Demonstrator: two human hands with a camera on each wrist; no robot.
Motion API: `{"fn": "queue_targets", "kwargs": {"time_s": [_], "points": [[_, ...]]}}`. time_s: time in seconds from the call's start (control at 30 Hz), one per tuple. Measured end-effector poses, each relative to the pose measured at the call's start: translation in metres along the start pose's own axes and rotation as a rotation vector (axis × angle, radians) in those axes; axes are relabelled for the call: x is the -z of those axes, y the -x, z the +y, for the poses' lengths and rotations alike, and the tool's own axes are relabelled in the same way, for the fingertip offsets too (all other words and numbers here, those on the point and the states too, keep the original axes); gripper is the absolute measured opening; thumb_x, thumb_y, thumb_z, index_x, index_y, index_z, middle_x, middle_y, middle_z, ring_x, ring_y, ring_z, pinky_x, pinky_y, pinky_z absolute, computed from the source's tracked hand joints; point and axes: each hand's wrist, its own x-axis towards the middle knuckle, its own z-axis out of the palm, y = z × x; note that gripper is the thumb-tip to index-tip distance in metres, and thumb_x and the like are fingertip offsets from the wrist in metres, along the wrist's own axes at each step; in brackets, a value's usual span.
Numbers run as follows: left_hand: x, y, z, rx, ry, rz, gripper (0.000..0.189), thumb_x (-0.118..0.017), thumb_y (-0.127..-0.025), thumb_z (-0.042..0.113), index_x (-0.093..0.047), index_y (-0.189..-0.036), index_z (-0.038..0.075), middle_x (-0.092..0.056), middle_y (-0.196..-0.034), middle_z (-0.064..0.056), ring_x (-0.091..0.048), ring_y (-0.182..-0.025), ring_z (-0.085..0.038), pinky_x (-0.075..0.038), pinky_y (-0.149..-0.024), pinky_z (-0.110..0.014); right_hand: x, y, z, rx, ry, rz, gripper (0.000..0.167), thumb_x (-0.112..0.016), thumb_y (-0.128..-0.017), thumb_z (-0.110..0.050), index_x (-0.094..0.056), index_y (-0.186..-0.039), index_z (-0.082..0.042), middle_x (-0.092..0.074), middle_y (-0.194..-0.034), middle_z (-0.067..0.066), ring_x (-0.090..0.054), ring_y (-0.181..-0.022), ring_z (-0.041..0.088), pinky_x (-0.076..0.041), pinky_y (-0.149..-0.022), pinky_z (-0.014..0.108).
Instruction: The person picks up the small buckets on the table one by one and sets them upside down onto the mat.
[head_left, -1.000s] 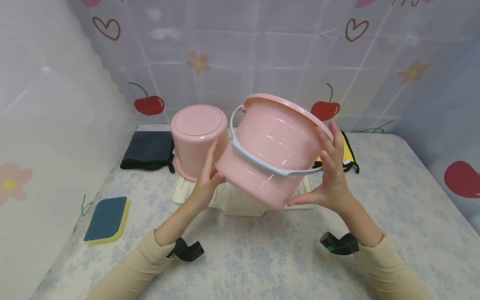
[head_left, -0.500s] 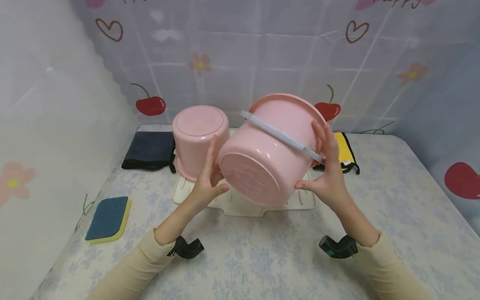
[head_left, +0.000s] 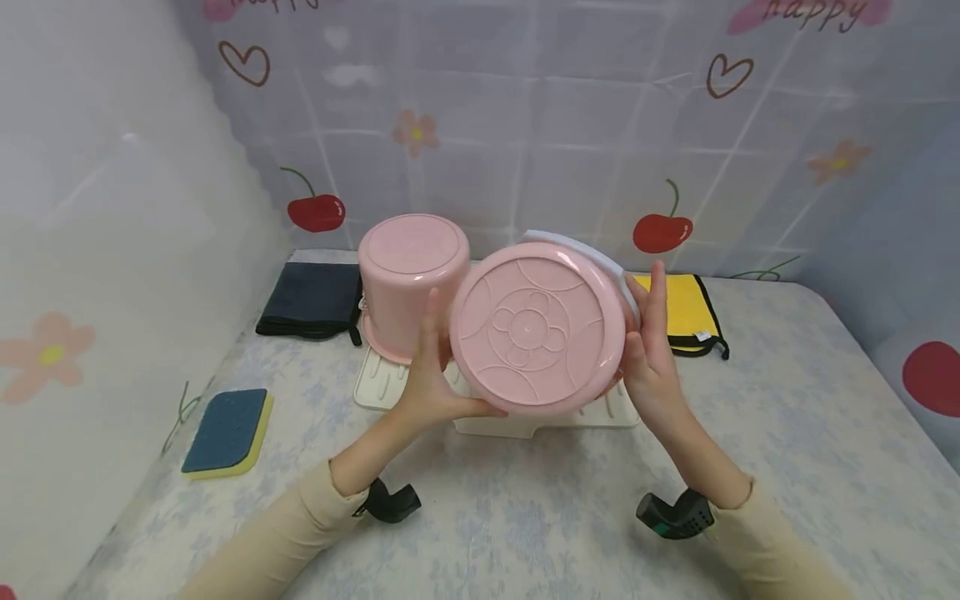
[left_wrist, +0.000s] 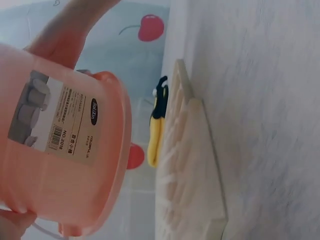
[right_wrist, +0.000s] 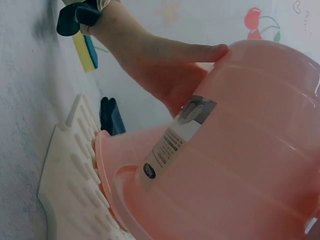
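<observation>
Both hands hold a pink bucket point(head_left: 536, 329) above the table, tipped so its flower-patterned base faces me. My left hand point(head_left: 427, 375) grips it from the lower left, its thumb along the base's lower edge. At the other side, my right hand point(head_left: 656, 358) holds the wall near the pale-blue handle point(head_left: 592, 254); some of its fingers are hidden. The left wrist view shows a printed label point(left_wrist: 55, 117) on the bucket's side and its rim pointing toward the back. Just left, a second pink bucket point(head_left: 412, 279) stands upside down on a cream draining mat point(head_left: 495, 427).
A folded dark cloth point(head_left: 311, 300) lies at the back left, and a yellow cloth point(head_left: 686, 308) with black edging at the back right. Toward the left front sits a blue-and-yellow sponge point(head_left: 228, 433). A printed curtain point(head_left: 510, 125) hangs behind the table.
The held bucket has turned so its base, first hidden, now faces me fully. Its handle has swung to the upper right. My left thumb has shifted onto the base's edge.
</observation>
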Motion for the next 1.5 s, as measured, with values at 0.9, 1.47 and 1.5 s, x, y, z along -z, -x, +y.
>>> {"fn": "queue_targets", "kwargs": {"time_s": [0.9,1.47,1.5], "points": [[-0.015,-0.024,0.002,0.29,-0.016,0.053,0.112,-0.086,-0.064,0.041,-0.017,-0.151,0.024,-0.031,-0.155,0.003,-0.031,-0.143,-0.015,-0.027,-0.117,-0.043,0.017,-0.02,0.022,0.045,0.23,-0.13,0.11,-0.08,-0.075,-0.037,-0.008,-0.155,-0.014,-0.014,-0.16,0.007,-0.015,-0.146,0.013,-0.011,-0.118,0.057],[-0.036,-0.075,-0.053,0.396,-0.045,-0.006,0.106,-0.083,-0.072,0.007,-0.015,-0.153,0.022,-0.026,-0.156,0.0,-0.038,-0.137,-0.024,-0.037,-0.112,-0.038,0.093,-0.094,0.077,-0.124,-0.05,-0.329,0.091,-0.072,-0.08,-0.003,-0.018,-0.152,-0.016,-0.034,-0.149,-0.002,-0.037,-0.131,0.01,-0.038,-0.103,0.012],[-0.034,-0.076,-0.054,0.394,-0.053,-0.013,0.106,-0.082,-0.072,0.007,-0.016,-0.153,0.022,-0.027,-0.156,0.0,-0.04,-0.136,-0.025,-0.038,-0.111,-0.038,0.094,-0.095,0.079,-0.123,-0.051,-0.333,0.091,-0.072,-0.08,-0.003,-0.018,-0.152,-0.015,-0.035,-0.148,-0.004,-0.037,-0.13,0.01,-0.039,-0.103,0.012]]}}
